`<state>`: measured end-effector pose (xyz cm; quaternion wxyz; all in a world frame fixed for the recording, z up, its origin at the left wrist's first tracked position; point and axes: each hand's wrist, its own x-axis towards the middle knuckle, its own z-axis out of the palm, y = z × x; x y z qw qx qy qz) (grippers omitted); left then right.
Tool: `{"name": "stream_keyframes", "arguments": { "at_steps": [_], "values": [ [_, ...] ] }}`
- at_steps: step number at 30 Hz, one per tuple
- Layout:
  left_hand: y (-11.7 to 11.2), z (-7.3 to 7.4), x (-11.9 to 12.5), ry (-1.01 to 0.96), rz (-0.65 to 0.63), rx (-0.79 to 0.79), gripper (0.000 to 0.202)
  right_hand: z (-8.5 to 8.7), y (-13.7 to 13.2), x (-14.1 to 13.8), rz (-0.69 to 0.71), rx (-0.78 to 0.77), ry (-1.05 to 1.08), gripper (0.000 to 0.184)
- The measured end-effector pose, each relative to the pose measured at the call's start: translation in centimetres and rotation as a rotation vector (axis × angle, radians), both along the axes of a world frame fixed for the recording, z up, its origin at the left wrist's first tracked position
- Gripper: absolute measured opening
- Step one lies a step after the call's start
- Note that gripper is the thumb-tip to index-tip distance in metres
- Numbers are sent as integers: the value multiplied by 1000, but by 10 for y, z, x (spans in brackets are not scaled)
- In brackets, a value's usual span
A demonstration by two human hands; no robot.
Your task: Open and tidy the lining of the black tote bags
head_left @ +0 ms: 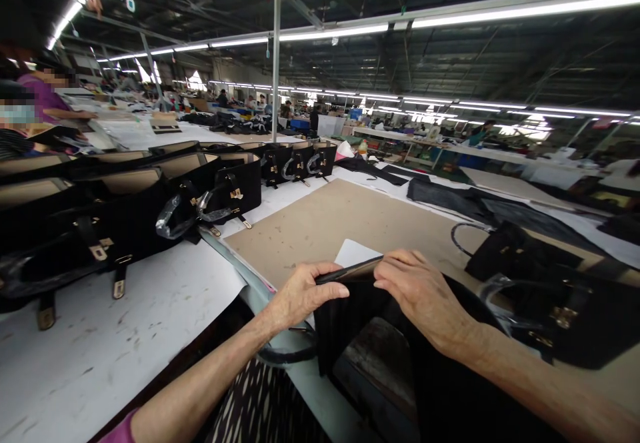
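An open black handbag (380,356) stands in front of me at the table's near edge. My left hand (303,293) is closed on the bag's far top rim, thumb on top and fingers curled over it. My right hand (420,293) grips the same rim from the right, fingers pressed on its edge. A white sheet of paper (353,253) lies just behind the rim on a brown board (345,220). The bag's handle (287,353) hangs down below my left wrist.
A row of finished black handbags (150,210) with gold clasps lines the white table on the left. More black bags (540,283) lie at the right. Dark fabric pieces (450,196) rest farther back. Other people sit at the far left. A metal post (276,63) rises behind.
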<state>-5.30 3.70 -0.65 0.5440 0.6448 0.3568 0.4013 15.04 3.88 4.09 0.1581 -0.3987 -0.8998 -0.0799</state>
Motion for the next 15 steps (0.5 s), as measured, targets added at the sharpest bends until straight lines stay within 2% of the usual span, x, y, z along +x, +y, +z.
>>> {"name": "stream_keyframes", "arguments": {
  "at_steps": [4,7,15],
  "values": [
    [-6,5,3,85,37,132,37,-2,-2,1,-84,-73,26,23],
    [-10,8,5,145,76,206,37,-6,0,3,-161,-65,49,22],
    [-13,10,6,248,113,199,35,-7,0,3,-276,-26,55,16]
  ]
}}
